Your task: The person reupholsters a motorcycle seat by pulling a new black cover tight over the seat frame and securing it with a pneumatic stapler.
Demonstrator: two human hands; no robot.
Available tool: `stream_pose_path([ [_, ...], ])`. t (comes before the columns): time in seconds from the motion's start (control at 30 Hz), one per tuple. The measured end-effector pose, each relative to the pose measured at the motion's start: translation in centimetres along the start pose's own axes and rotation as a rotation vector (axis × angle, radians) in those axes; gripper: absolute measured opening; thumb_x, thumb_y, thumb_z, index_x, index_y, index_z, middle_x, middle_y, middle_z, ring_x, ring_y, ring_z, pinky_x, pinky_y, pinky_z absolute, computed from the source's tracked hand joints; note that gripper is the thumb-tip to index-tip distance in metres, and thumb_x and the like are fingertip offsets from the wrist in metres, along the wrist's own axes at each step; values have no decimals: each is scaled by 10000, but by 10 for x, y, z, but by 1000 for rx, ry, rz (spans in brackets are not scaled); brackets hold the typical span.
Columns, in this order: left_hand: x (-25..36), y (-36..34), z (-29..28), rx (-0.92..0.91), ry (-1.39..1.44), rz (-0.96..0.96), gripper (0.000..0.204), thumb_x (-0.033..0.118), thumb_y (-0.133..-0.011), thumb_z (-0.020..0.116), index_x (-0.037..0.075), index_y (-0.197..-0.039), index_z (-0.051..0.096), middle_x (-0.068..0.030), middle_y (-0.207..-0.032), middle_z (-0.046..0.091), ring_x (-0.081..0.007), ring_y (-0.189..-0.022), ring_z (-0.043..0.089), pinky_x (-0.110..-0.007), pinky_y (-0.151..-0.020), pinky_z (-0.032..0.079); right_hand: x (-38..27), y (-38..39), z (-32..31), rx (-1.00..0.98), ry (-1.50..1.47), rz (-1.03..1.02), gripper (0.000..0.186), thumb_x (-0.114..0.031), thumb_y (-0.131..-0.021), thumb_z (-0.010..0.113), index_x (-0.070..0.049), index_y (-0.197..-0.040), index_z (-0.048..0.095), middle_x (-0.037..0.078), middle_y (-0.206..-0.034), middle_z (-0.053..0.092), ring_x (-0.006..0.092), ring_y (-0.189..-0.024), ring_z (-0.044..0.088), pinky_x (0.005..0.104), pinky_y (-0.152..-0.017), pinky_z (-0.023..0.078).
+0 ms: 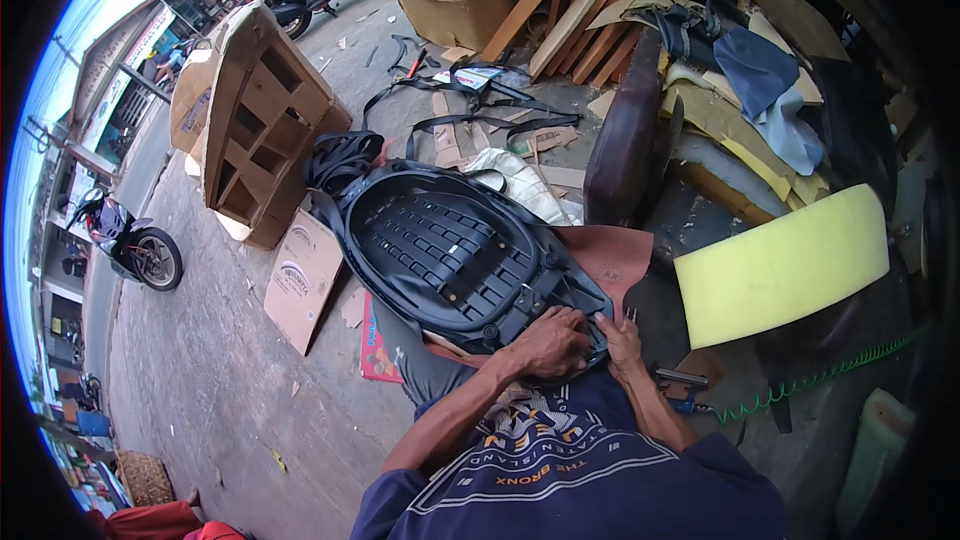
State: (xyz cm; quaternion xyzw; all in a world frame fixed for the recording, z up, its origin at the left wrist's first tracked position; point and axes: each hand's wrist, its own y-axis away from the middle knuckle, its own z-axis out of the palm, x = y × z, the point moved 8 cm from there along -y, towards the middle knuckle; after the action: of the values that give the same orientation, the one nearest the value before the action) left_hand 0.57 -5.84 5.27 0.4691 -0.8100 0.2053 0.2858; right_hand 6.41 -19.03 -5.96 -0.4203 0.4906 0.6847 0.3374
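A black plastic motorcycle seat base (pixel 440 245) lies underside up across my lap, its narrow end towards me. A reddish-brown sheet of cover material (pixel 612 258) sticks out from beneath its right side. My left hand (pixel 556 343) is closed, knuckles up, over the narrow end; what its fingers pinch is hidden. My right hand (pixel 622 343) grips the right edge of that same end, thumb on top and fingers down the outer side. Just right of my right wrist lies an air staple gun (pixel 682 378) with a blue part, joined to a green coiled hose (pixel 800 385).
Yellow foam (pixel 785 265) lies at the right, with a dark seat (pixel 625 145) and scraps behind it. Black straps (pixel 465 120) litter the ground ahead. A cardboard box (pixel 262 125) and flat cardboard (pixel 303 280) are on the left. A motorcycle (pixel 130 240) stands by the road.
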Motion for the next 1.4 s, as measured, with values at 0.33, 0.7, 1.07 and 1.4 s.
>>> stream_pose_path([
  [0.33, 7, 28, -22, 64, -48, -365, 695, 557, -832, 720, 26, -1265, 598, -217, -1276, 518, -384, -1212, 479, -500, -1070, 376, -6, 5, 7, -18, 749, 145, 633, -532, -941, 625, 87, -807, 628, 129, -665, 621, 238, -658, 654, 401, -582, 489],
  [0.7, -22, 33, 40, 107, -294, -636, 995, 480, -764, 756, -43, -1509, 352, -250, -1577, 343, -412, -1510, 239, -537, -1234, 175, 19, 21, 14, -282, 714, 69, 729, -572, -997, 482, 91, -739, 640, 306, -643, 597, 387, -588, 650, 500, -577, 466],
  [1.07, -1, 15, 24, 166, -109, -513, 862, 426, -807, 712, 26, -1504, 399, -222, -1577, 358, -410, -1514, 227, -555, -1228, 188, -47, 50, 28, -393, 648, -37, 452, -346, -977, 527, 27, -832, 735, 257, -767, 691, 430, -764, 699, 506, -749, 539],
  [1.4, -6, 28, 18, 537, 126, -514, 191, 106, -884, 710, -2, -1040, 696, -190, -870, 719, -358, -885, 720, -535, -1147, 383, -99, 23, 39, -473, 563, -55, 425, -355, -970, 540, 12, -820, 694, 221, -783, 684, 406, -779, 683, 484, -713, 493],
])
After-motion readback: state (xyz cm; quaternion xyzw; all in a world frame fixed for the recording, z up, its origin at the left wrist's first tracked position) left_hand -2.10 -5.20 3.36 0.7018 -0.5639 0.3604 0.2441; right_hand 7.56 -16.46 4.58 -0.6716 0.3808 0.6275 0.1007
